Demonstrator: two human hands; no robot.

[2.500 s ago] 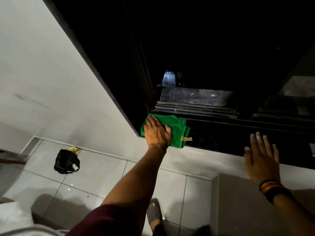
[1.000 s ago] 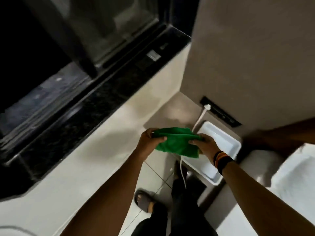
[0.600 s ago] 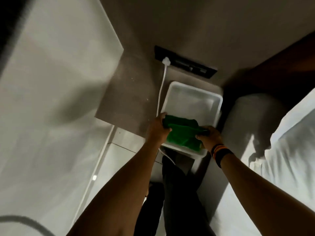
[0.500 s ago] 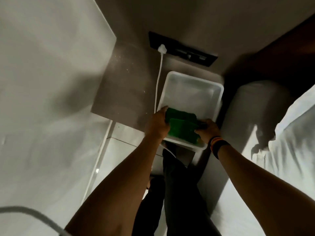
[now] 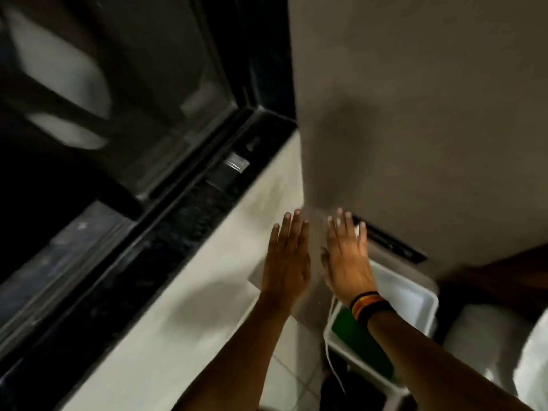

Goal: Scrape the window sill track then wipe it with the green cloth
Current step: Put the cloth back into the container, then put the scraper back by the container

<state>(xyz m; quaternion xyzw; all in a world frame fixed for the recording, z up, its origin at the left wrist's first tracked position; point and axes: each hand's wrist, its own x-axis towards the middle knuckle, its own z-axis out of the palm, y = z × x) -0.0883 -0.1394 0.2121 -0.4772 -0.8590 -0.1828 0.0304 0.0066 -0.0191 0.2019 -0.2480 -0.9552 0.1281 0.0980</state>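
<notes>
The green cloth (image 5: pixel 360 341) lies inside a white plastic tub (image 5: pixel 415 295) at the lower right, partly hidden by my right forearm. My left hand (image 5: pixel 286 259) and my right hand (image 5: pixel 345 256) hover side by side above the tub, both flat with fingers spread and holding nothing. The dark window sill track (image 5: pixel 178 209) runs diagonally from lower left to upper middle, left of both hands. A small shiny object (image 5: pixel 235 166) rests on the sill near its right end; the blur hides what it is.
A grey wall (image 5: pixel 415 114) rises on the right, with a dark socket strip (image 5: pixel 391 244) just beyond my right fingers. A white cable (image 5: pixel 332 369) hangs by the tub. White bedding (image 5: pixel 530 366) fills the lower right corner. Pale floor tiles (image 5: pixel 284 381) show between my arms.
Both hands dropped the green cloth into the white tub and lifted away, now spread and bare. My view swung back up to the window sill.
</notes>
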